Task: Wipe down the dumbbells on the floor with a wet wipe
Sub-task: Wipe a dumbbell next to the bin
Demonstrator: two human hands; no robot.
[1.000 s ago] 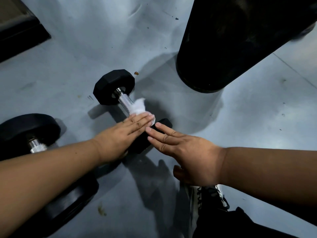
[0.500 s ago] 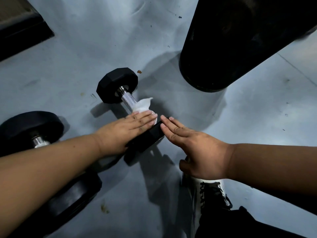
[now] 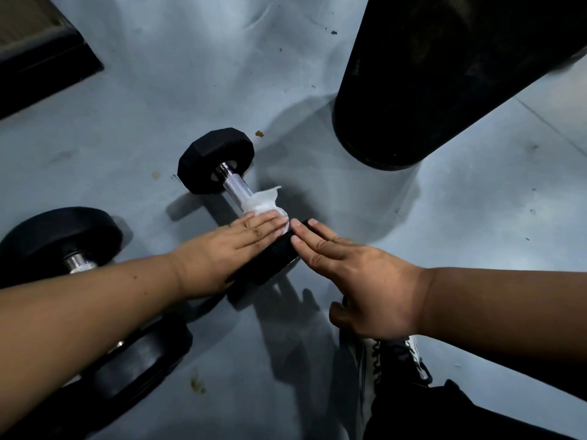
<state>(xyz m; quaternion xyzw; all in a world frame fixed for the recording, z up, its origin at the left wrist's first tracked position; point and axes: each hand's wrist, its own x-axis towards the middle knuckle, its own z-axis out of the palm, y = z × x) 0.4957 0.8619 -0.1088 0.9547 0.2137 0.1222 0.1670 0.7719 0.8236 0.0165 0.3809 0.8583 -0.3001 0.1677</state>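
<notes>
Plainly unmarked — small dumbbell (image 3: 219, 163), no legible writing — wet wipe (image 3: 263, 201) on it.

A small black dumbbell (image 3: 222, 173) lies on the grey floor (image 3: 444, 217), its far head toward a big black cylinder (image 3: 444, 74). The left hand (image 3: 219, 249) lies flat over the near head, straight fingers pressing a white wet wipe (image 3: 263, 201) (bunched round the knurled handle). Beside it the right hand (image 3: 359, 274) rests straight fingertips on that head, and left of the dumbbell lies a larger dumbbell (image 3: 60, 236).
</notes>
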